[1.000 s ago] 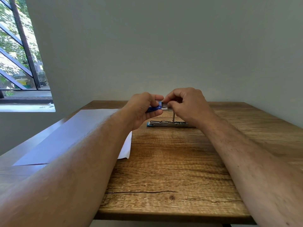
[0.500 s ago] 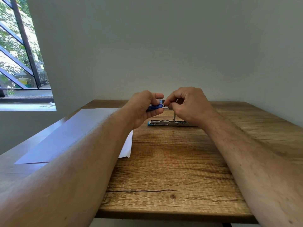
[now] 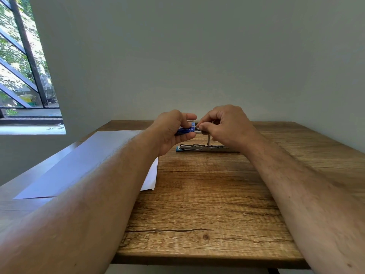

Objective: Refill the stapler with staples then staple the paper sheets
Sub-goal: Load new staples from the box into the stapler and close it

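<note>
My left hand [image 3: 173, 129] grips a small blue staple box [image 3: 185, 130] above the table. My right hand [image 3: 227, 125] pinches a pale strip at the box's open right end [image 3: 198, 132], likely a staple strip or the inner tray; which one I cannot tell. Below both hands the stapler [image 3: 203, 148] lies flat on the wooden table [image 3: 197, 194], swung open, its metal channel facing up, a thin metal rod standing upright from it and a blue end at the left. White paper sheets [image 3: 83, 161] lie to the left, partly under my left forearm.
A grey wall stands directly behind the table's far edge. A window [image 3: 21, 76] is at the far left. The table's front edge [image 3: 197, 258] runs close to me between my forearms.
Both hands stay together over the stapler and have hardly moved. My right fingers have drawn the pale strip slightly further out of the blue box.
</note>
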